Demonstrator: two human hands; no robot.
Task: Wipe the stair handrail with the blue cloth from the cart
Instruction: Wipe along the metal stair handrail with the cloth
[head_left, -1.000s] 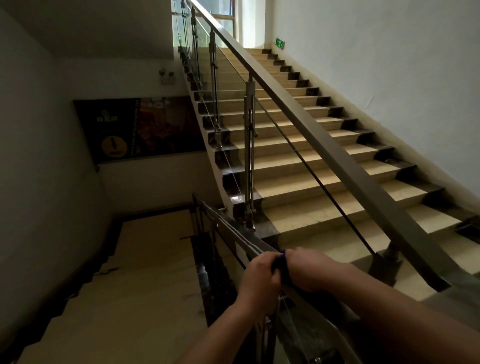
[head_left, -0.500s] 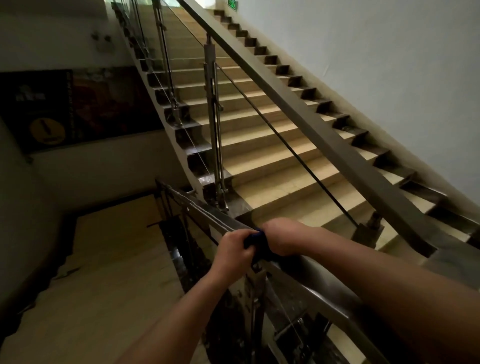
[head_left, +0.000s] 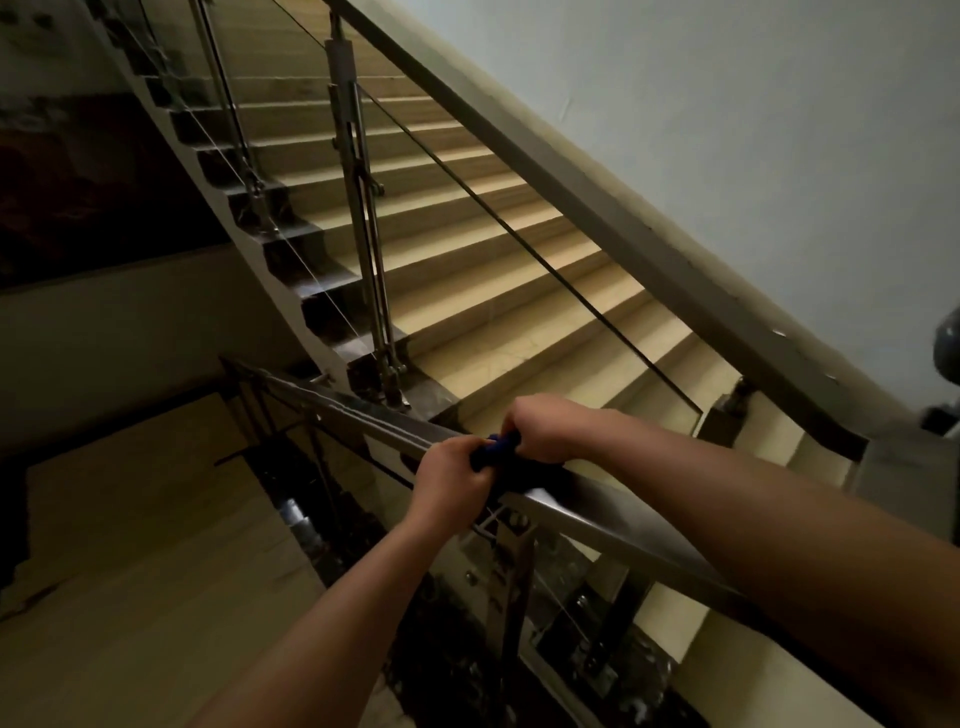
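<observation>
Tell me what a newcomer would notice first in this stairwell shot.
Two bare hands meet at the lower centre, the left hand and right hand both gripping a small bunched dark blue cloth on the shiny flat-topped metal handrail. Behind them, a long dark brown handrail climbs diagonally toward the upper left above the beige stone steps.

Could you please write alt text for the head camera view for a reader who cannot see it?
A left hand and a right hand grip a bunched blue cloth against the metal handrail of a dim stairwell. Beyond them, beige stairs climb beside a second, sloping rail.
</observation>
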